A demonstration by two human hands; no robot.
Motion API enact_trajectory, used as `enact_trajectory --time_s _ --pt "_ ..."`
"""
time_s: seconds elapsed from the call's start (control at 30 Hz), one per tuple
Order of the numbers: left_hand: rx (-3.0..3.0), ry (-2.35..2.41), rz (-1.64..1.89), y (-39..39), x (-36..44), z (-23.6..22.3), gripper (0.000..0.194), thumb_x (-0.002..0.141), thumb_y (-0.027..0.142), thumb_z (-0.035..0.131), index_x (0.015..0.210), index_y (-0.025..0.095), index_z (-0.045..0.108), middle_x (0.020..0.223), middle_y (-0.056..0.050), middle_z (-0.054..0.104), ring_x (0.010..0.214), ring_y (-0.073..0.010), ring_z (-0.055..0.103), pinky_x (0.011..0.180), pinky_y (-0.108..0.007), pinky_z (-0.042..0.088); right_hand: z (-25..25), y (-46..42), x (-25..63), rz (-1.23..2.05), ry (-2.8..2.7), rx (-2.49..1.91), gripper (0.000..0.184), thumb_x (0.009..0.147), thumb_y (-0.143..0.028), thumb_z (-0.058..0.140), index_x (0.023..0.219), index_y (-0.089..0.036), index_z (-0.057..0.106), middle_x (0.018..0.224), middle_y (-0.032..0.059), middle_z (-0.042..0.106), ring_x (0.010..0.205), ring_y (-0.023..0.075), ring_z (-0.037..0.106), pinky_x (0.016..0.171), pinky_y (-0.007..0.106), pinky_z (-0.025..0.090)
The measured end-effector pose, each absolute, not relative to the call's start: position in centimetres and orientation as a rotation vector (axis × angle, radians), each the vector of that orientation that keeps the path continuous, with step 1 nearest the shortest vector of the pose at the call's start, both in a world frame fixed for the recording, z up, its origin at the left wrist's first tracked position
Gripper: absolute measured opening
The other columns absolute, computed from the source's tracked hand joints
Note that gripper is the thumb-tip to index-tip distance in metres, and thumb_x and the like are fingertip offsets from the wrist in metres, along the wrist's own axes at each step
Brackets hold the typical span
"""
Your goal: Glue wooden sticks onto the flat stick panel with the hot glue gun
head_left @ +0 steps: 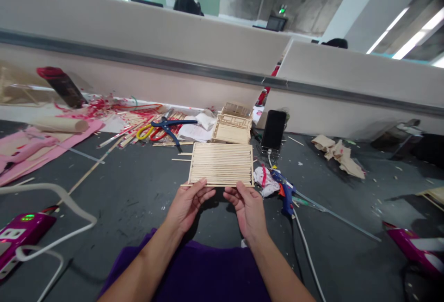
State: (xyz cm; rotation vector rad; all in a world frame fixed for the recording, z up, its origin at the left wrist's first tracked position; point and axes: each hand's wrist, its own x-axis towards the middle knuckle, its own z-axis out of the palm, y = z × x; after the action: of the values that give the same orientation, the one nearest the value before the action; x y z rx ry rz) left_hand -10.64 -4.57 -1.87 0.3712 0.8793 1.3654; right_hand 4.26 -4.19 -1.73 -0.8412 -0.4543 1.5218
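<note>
Rectangle of pale wooden slats (222, 163) is pinched by left hand (189, 200), right hand (248, 207)!
Alignment seemingly being checked; steady support is needed.

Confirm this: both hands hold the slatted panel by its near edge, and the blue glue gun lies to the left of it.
One error: the blue glue gun lies to the right of the slatted panel, as the head view shows. The left hand and right hand do hold the panel by its near edge.
</note>
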Motion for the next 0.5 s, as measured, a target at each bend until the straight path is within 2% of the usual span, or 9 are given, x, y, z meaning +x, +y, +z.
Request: enact_trajectory --time_s 0.23,0.5 --pt "0.373 0.876 1.364 -4.59 -10.7 -1.89 0.013 0.077 0.011 0.067 0.091 0.009 0.069 0.088 -0.011 0.075 0.075 -0.0181 0.072 0.072 -0.027 0.061 -1.73 -4.15 4.29 1.524 -0.466 -0.84 0.021 0.065 -0.026 0.081 0.063 -0.013 0.066 0.066 0.0029 0.07 0.065 0.0148 0.069 0.061 0.025 0.06" --pt "0.351 0.816 1.368 -4.46 -10.38 -2.21 0.017 0.08 0.013 0.066 0.096 0.009 0.068 0.094 -0.011 0.075 0.08 -0.0183 0.072 0.076 -0.029 0.06 -1.75 -4.21 4.13 1.51 -0.452 -0.837 0.019 0.064 -0.026 0.081 0.067 -0.013 0.068 0.068 0.0031 0.071 0.066 0.0141 0.069 0.064 0.025 0.059"
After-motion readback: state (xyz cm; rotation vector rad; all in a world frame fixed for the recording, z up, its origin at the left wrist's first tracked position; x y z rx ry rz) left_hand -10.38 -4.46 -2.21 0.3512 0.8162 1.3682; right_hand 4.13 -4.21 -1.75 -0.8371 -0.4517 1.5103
